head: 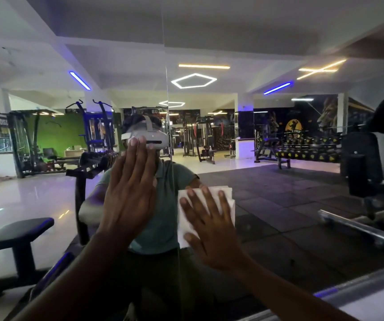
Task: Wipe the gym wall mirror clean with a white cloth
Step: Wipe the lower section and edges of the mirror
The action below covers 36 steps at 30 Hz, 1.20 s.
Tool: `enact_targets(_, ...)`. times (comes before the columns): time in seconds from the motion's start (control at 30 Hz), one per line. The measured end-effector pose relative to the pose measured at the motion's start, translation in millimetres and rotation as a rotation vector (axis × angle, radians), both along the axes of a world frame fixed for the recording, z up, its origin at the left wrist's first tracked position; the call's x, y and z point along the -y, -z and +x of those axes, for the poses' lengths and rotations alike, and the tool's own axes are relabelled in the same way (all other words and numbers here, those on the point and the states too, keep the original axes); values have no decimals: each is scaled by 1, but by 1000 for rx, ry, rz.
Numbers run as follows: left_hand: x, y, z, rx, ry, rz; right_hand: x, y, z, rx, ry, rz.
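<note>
The wall mirror fills the view and reflects the gym and my own figure. A vertical seam between two panels runs down its middle. My left hand lies flat on the glass left of the seam, fingers straight and pointing up. Just right of the seam, my right hand presses a folded white cloth against the glass with spread, straight fingers. The cloth shows above and to the sides of the fingers; its middle is hidden under the hand.
A black padded bench appears at the lower left. A metal bar shows at the right, and a pale ledge runs along the lower right edge. Machines and a dumbbell rack show in the reflection.
</note>
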State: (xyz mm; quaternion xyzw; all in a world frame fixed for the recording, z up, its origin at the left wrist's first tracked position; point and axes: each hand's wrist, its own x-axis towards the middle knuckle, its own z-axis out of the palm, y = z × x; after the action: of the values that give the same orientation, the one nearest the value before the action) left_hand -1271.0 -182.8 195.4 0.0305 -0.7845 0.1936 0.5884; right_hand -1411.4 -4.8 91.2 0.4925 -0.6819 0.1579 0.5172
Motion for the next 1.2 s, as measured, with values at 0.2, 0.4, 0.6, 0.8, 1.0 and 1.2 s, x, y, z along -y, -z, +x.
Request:
enact_targets(0.2, -26, 83, 2, 105, 63, 97, -38, -8, -41, 88, 179, -235)
enact_targets(0.4, -23, 108, 0, 101, 21, 141, -62, -15, -73, 599, 260, -884)
enact_targets(0.6, -31, 167, 5, 136, 8, 248, 30, 110, 32, 237, 116, -239)
enact_targets(0.8, -18, 201, 14, 266, -1, 231, -68, 147, -59, 321, 273, -335)
enact_targets(1.0, -22, 206, 3, 226, -77, 236, 12, 72, -6, 648, 269, -863)
enact_targets(1.2, -10, 201, 15, 256, -90, 157, -2, 98, -6, 102, 150, -121)
